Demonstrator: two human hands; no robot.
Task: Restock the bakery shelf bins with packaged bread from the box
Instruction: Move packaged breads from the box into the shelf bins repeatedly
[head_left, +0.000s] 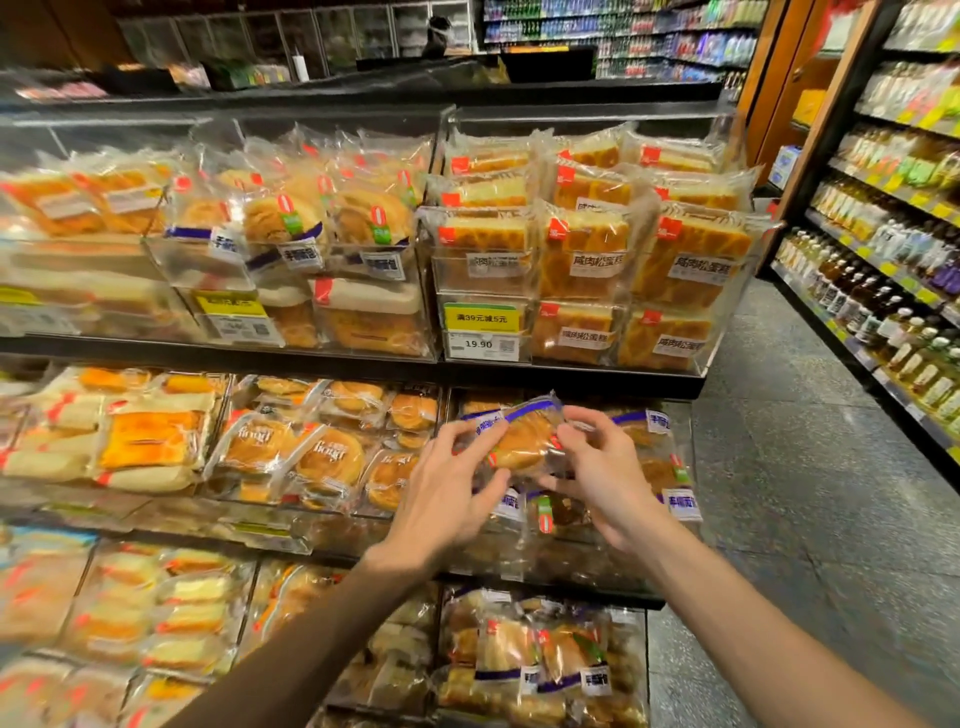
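Note:
A clear-wrapped round bread packet (524, 441) with a blue band is held between both hands, just above the right bin (670, 525) of the middle shelf. My left hand (449, 488) grips its left side with fingertips and thumb. My right hand (602, 467) pinches its right edge. Similar blue-banded packets lie in that bin under and beside the held one. The box is out of view.
Clear bins of packaged bread and cake fill three shelf levels, with a yellow price tag (482, 332) on the upper right bin. A grey floor aisle (810, 493) runs along the right, lined by a bottle shelf (893, 291).

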